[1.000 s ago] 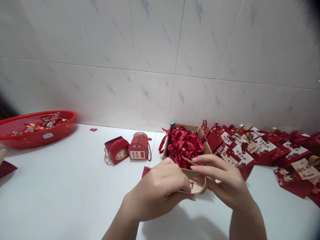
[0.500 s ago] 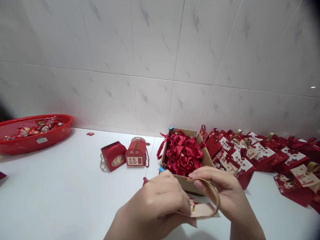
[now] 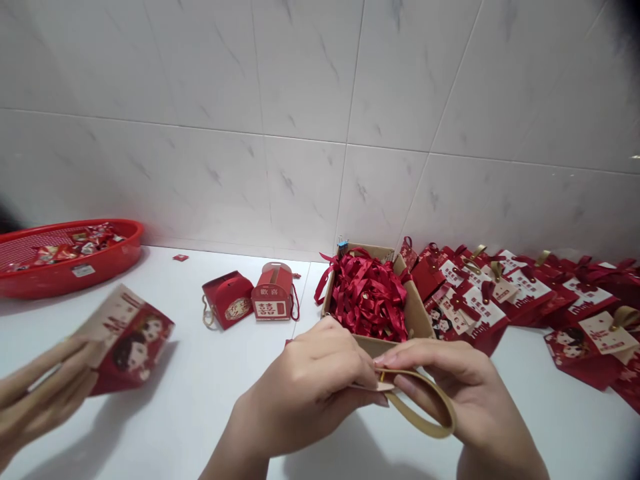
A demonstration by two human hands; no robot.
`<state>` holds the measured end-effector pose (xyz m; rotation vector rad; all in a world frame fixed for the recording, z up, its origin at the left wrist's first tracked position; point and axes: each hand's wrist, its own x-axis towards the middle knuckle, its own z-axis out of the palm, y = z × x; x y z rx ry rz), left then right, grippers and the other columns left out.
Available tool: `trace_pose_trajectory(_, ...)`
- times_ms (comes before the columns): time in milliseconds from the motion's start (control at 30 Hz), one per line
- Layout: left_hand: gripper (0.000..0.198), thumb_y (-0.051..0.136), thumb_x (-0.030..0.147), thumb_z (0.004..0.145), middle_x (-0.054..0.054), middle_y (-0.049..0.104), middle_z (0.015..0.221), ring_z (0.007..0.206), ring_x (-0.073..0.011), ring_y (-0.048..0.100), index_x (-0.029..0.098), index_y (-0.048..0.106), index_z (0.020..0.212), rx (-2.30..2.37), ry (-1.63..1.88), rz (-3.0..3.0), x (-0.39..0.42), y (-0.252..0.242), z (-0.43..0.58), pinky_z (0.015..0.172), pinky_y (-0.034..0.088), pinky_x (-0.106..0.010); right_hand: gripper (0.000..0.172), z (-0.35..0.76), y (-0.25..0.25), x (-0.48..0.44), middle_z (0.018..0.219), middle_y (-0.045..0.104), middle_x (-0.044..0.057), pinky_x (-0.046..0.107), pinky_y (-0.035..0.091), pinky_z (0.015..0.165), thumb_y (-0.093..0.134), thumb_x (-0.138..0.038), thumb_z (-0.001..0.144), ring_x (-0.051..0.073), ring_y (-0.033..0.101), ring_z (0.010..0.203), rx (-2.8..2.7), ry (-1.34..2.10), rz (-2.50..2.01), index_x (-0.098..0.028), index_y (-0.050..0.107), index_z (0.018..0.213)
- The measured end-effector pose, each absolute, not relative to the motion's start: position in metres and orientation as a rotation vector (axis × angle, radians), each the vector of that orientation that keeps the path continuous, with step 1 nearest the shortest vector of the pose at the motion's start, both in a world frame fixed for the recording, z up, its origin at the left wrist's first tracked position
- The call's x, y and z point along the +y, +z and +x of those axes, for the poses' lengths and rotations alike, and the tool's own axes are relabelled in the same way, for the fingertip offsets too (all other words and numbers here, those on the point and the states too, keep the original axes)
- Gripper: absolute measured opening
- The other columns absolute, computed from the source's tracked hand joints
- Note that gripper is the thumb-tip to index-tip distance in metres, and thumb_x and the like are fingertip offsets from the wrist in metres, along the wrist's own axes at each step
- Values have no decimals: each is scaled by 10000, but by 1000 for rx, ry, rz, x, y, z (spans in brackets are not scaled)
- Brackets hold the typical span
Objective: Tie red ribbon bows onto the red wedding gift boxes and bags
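My left hand point(image 3: 320, 380) is closed in a pinch on the cream edge of a small paper gift box point(image 3: 384, 386), most of which the fingers hide. Gold ribbon point(image 3: 425, 425) loops out from that edge. My right hand point(image 3: 450, 387) pinches the ribbon close to the left fingertips, with the loop curving round its fingers. Just behind both hands stands an open cardboard box point(image 3: 419, 310) full of tangled red ribbons point(image 3: 367, 300).
On the left, another person's hand point(image 3: 55, 393) holds a red and cream gift box point(image 3: 135, 343). A red basket point(image 3: 113, 257) of wrapped sweets sits far left. Two small red boxes point(image 3: 274, 293) stand mid-table. Several finished-looking gift boxes point(image 3: 485, 313) crowd the right, before a tiled wall.
Another person's hand with a gift box has come in from the left. Between my hands, the gold ribbon loop has swung lower and wider, and the held box shows less.
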<state>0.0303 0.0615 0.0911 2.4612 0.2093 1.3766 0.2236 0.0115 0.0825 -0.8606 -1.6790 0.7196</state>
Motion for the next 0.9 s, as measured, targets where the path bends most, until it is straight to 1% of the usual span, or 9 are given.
trace_pose_trajectory(167,124,712,89,756,-3,677,692,639,-105,623,138,599,772,231,1382,2469,61,93,29,675,441,-262,249,223,81,12,891,749,2,200,580,686,692,-114,761,152,709,764,-1701,692,-868,-288,728,936)
trace_pose_trajectory(300,137,718,84,746,-1,677,697,639,-105,616,143,597,771,246,1367,2472,62,93,27,681,440,-266,208,221,81,12,874,750,7,198,577,659,686,-149,775,154,708,742,-1705,670,-913,-272,728,938)
trace_pose_trajectory(433,124,712,87,752,10,647,654,619,-103,601,145,603,764,256,1359,2461,62,92,27,667,437,-269,138,219,83,12,849,749,30,216,575,623,667,-191,800,163,699,710,-1723,641,-955,-235,737,910)
trace_pose_trajectory(500,117,706,85,756,14,639,639,611,-101,598,144,605,757,268,1361,2458,62,92,27,662,437,-270,132,219,82,12,848,749,37,222,575,617,658,-192,808,165,698,705,-1733,632,-949,-226,737,908)
trace_pose_trajectory(633,96,676,79,778,-1,670,671,617,-104,612,145,608,768,285,1388,2453,62,93,28,657,446,-273,166,221,79,12,875,747,36,233,584,657,661,-162,800,167,703,735,-1749,611,-910,-236,728,932)
trace_pose_trajectory(767,86,679,95,782,-7,676,686,638,-110,625,145,609,780,248,1416,2450,62,93,27,663,457,-270,278,221,78,13,936,744,24,223,584,718,688,-114,760,170,709,806,-1789,544,-822,-267,704,991)
trace_pose_trajectory(900,75,682,109,785,-1,675,682,634,-105,628,148,618,786,226,1418,2454,62,92,27,672,469,-262,249,221,77,14,922,744,45,248,591,725,691,-122,755,188,713,802,-1802,543,-803,-241,701,973)
